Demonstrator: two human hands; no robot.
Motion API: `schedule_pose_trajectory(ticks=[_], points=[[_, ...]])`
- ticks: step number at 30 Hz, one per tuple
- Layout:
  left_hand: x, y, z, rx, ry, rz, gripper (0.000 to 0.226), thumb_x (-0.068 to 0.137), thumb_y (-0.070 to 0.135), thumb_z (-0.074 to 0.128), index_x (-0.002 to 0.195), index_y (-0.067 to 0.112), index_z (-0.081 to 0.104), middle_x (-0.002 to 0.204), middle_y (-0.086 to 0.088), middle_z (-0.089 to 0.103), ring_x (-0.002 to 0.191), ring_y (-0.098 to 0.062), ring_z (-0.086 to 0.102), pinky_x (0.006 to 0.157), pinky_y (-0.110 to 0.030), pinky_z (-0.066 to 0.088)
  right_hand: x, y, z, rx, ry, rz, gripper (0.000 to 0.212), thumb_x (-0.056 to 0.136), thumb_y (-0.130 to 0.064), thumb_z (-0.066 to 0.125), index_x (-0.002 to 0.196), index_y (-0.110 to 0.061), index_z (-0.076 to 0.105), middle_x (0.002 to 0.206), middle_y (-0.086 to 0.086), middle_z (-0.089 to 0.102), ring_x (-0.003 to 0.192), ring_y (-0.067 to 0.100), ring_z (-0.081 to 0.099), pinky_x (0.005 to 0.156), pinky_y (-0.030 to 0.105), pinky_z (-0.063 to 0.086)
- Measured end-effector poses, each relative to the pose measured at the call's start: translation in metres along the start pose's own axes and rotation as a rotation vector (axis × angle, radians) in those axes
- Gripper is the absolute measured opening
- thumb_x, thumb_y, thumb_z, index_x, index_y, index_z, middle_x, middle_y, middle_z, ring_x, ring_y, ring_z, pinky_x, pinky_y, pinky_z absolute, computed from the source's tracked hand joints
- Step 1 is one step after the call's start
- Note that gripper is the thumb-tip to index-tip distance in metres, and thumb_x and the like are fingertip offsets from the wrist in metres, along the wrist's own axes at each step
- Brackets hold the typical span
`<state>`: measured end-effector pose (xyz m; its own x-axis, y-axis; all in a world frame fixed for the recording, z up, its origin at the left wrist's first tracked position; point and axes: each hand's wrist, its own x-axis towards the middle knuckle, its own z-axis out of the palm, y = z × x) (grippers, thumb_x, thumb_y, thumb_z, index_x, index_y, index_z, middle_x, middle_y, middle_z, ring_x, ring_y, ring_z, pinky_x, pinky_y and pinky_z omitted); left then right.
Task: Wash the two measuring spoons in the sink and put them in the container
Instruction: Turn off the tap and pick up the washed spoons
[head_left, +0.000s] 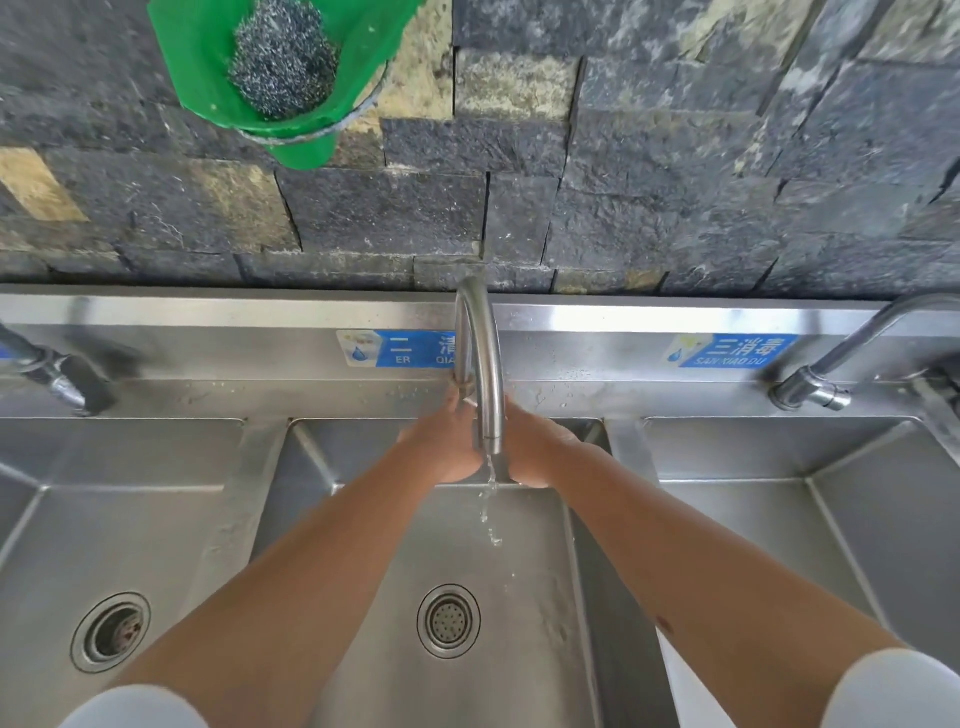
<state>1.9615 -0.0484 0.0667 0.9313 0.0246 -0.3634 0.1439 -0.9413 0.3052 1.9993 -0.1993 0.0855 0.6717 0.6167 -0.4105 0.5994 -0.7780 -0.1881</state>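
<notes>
My left hand (441, 441) and my right hand (535, 449) meet under the curved steel faucet (480, 364) over the middle sink basin (405, 519). Their backs face me, and the spout hides where the fingers come together. A thin stream of water (488, 499) falls from the spout just in front of them. No measuring spoon shows in this view; whether either hand holds one is hidden. My left fingertips reach up close to the faucet's base.
Steel basins lie to the left (104, 519) and right (779, 493), each with its own tap. A drain strainer (448, 621) sits in the middle basin. A green container (270, 67) holding a steel scourer hangs on the stone wall above left.
</notes>
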Motion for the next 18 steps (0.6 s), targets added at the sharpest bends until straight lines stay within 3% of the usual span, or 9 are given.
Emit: schedule_pose_trajectory(ticks=[1, 2, 5, 8, 12, 18], points=[[-0.010, 0.002, 0.003, 0.014, -0.012, 0.008, 0.056, 0.080, 0.034, 0.057, 0.133, 0.023, 0.044, 0.143, -0.007, 0.046, 0.117, -0.030, 0.057, 0.094, -0.045, 0.050, -0.007, 0.002, 0.002, -0.003, 0.002, 0.000, 0.077, 0.082, 0.003, 0.055, 0.149, -0.019, 0.026, 0.155, 0.010, 0.031, 0.127, 0.027, 0.052, 0.081, 0.029, 0.050], [-0.021, 0.003, 0.008, 0.042, -0.026, 0.021, 0.060, 0.080, 0.036, 0.055, 0.137, 0.024, 0.039, 0.147, -0.007, 0.041, 0.122, -0.031, 0.053, 0.097, -0.045, 0.048, -0.014, 0.003, 0.007, -0.020, -0.016, -0.002, 0.074, 0.084, 0.003, 0.053, 0.150, -0.018, 0.026, 0.156, 0.007, 0.031, 0.128, 0.025, 0.050, 0.080, 0.029, 0.050], [-0.052, 0.010, 0.029, 0.096, -0.070, 0.013, 0.075, 0.085, 0.040, 0.051, 0.150, 0.023, 0.017, 0.160, -0.011, 0.014, 0.137, -0.036, 0.036, 0.106, -0.049, 0.039, -0.034, -0.005, 0.026, -0.082, -0.108, -0.013, 0.076, 0.090, -0.001, 0.045, 0.154, -0.021, 0.011, 0.165, 0.000, 0.000, 0.144, 0.026, 0.030, 0.106, 0.039, 0.043], [-0.085, 0.018, 0.048, 0.105, -0.073, -0.003, 0.082, 0.089, 0.044, 0.049, 0.154, 0.025, 0.003, 0.163, -0.010, 0.000, 0.146, -0.034, 0.016, 0.114, -0.052, 0.028, -0.056, -0.021, 0.043, 0.060, -0.091, 0.082, 0.065, 0.097, -0.017, 0.044, 0.154, -0.022, 0.012, 0.165, 0.001, -0.002, 0.144, 0.032, 0.030, 0.109, 0.049, 0.040], [-0.129, 0.026, 0.067, 0.161, 0.003, 0.046, 0.078, 0.090, 0.048, 0.047, 0.152, 0.026, 0.005, 0.163, -0.009, -0.001, 0.147, -0.033, 0.012, 0.111, -0.052, 0.033, -0.096, -0.041, 0.064, 0.094, -0.057, 0.119, 0.069, 0.095, -0.041, 0.050, 0.153, -0.028, 0.014, 0.165, 0.001, 0.003, 0.147, 0.033, 0.022, 0.112, 0.054, 0.031], [-0.187, 0.028, 0.095, 0.243, 0.013, 0.043, 0.080, 0.087, 0.050, 0.046, 0.151, 0.027, 0.005, 0.163, -0.009, -0.005, 0.148, -0.033, 0.004, 0.113, -0.050, 0.021, -0.157, -0.054, 0.098, 0.001, -0.140, 0.123, 0.084, 0.087, -0.051, 0.054, 0.152, -0.031, 0.005, 0.165, 0.001, -0.003, 0.151, 0.028, 0.006, 0.116, 0.056, 0.022]])
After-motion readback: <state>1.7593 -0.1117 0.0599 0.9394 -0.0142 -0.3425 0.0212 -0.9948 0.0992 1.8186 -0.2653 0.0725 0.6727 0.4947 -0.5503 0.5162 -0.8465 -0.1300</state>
